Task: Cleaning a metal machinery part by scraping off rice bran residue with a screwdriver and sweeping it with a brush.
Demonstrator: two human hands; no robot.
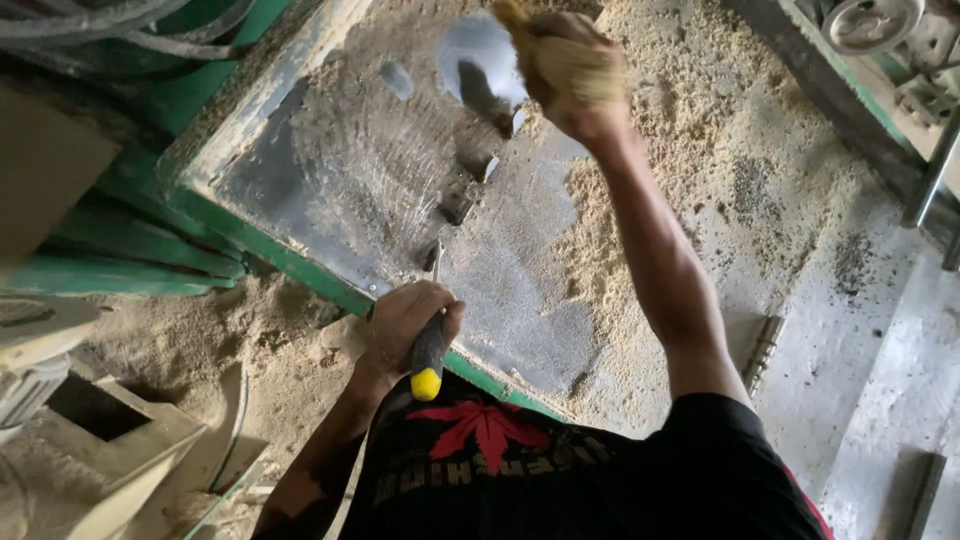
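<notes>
My left hand grips a screwdriver with a black and yellow handle, its thin shaft resting on the near edge of a grey metal machine table. My right hand is stretched far out and closed around a clump of sawdust or a dusty rag over the table's far part. The plate has several small rectangular slots and a swept bare patch beside my right hand. Sawdust covers the table's right side.
The table has a green painted frame. Sawdust heaps lie on the floor at the left. Wooden offcuts sit at the lower left. A concrete floor runs along the right, and machine parts with a metal wheel stand at the top right.
</notes>
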